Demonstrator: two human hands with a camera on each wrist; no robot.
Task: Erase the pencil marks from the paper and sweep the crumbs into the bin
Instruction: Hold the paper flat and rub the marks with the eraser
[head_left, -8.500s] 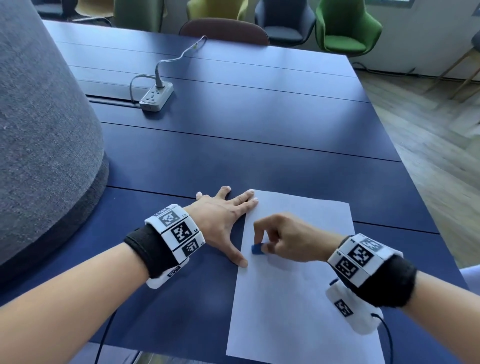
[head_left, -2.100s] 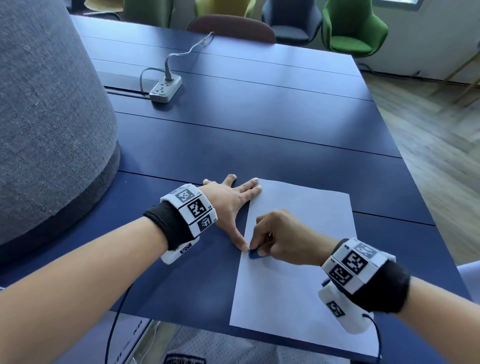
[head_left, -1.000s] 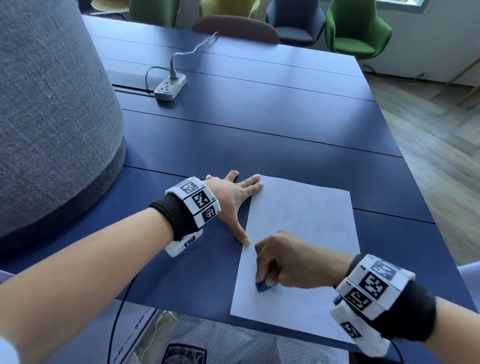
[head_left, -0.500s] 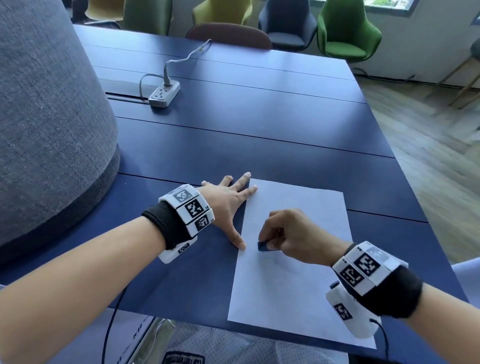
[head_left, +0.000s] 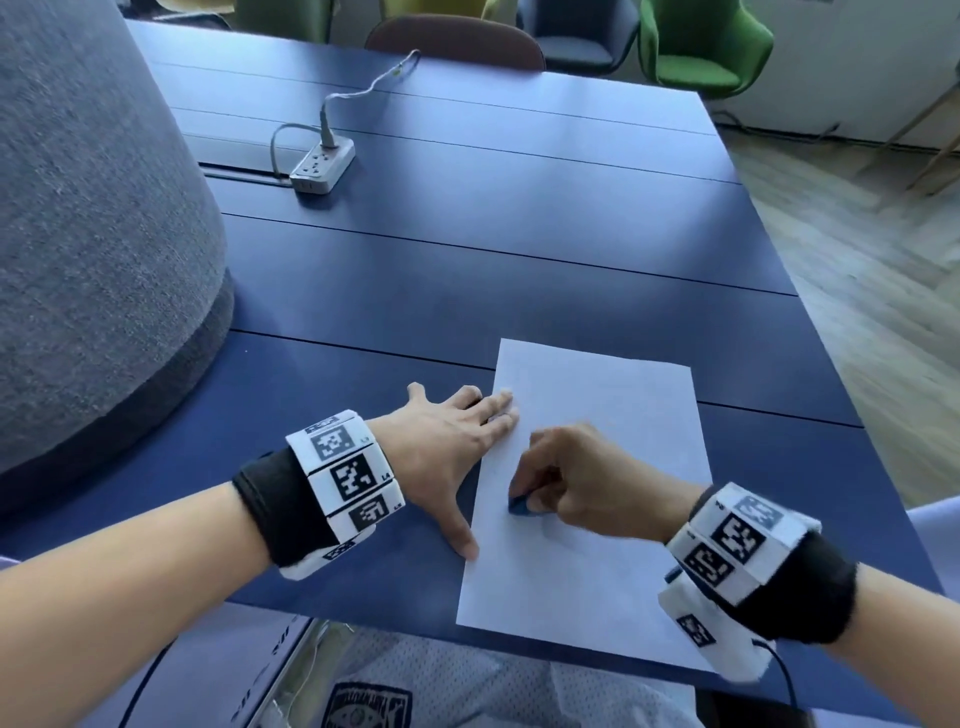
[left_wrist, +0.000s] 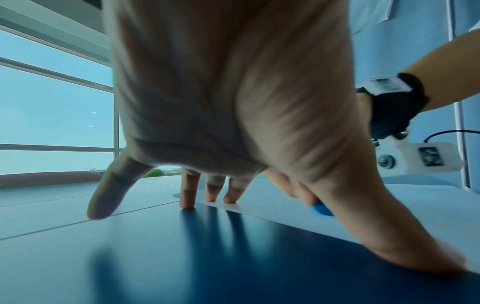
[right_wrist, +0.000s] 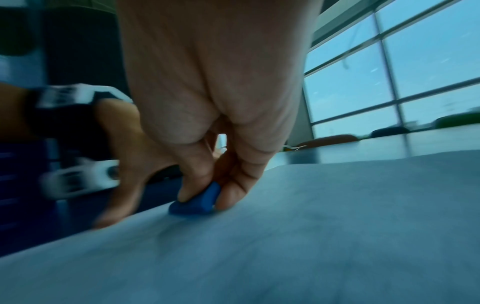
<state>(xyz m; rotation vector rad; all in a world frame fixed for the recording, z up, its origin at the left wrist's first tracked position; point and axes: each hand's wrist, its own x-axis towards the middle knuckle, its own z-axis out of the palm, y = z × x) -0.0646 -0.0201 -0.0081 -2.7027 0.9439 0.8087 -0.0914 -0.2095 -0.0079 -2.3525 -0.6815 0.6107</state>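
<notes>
A white sheet of paper (head_left: 597, 467) lies on the blue table (head_left: 467, 260) near its front edge. My right hand (head_left: 524, 501) pinches a small blue eraser (head_left: 519, 506) and presses it onto the sheet near its left side; the eraser (right_wrist: 197, 202) sits between thumb and fingers. Faint grey smudges show on the paper (right_wrist: 311, 236) beside it. My left hand (head_left: 467, 452) lies flat with spread fingers, its fingertips (left_wrist: 230, 199) and thumb on the paper's left edge. The eraser (left_wrist: 322, 209) shows past the left thumb. No crumbs or bin are visible.
A large grey fabric-covered rounded object (head_left: 93, 234) stands at the table's left. A white power strip (head_left: 322, 166) with a cable lies at the back. Chairs, among them a green one (head_left: 701, 47), stand beyond the far edge. The wooden floor (head_left: 857, 260) lies to the right.
My right hand has rubbed the eraser back and forth along the paper's left part, down towards me and back up. The left hand has stayed pressed on the paper's edge.
</notes>
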